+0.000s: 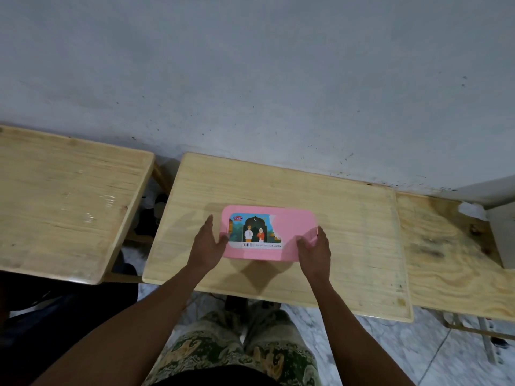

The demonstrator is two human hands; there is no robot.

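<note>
The right hand (315, 249) grips the lower right corner of the pink rectangular plastic box (295, 232), its fingers curled over the lid's edge. The left hand (207, 243) lies flat against the box's left end, fingers straight and pointing to the top of the frame, thumb touching the lid's rim. So 1 hand clasps and 1 presses, with the box between the 2.

A torn colourful paper label (253, 231) covers the left half of the lid. The box sits at the centre of the frame over the pale wooden middle table (348, 218). A dark shadow below it suggests it may be slightly raised, though I cannot tell for sure.

A second pale wooden table (64, 196) stands apart at the left of the frame, and a rougher plywood table (446, 260) adjoins at the right. A grey plastered wall (250, 79) fills the top. Green patterned shorts (237, 352) show at the bottom centre.
</note>
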